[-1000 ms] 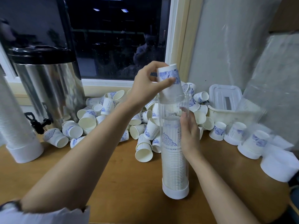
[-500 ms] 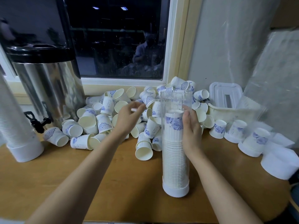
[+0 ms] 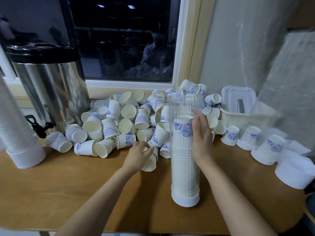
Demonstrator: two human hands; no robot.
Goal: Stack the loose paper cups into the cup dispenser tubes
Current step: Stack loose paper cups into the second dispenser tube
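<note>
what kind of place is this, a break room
Probably a drinks corner in an office or canteen: a steel urn with a tap, a heap of paper cups and a clear cup dispenser tube on a wooden counter.

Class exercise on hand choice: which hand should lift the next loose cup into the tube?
Left hand: its fingers are at a loose cup; the right hand rests flat on the tube.
</note>
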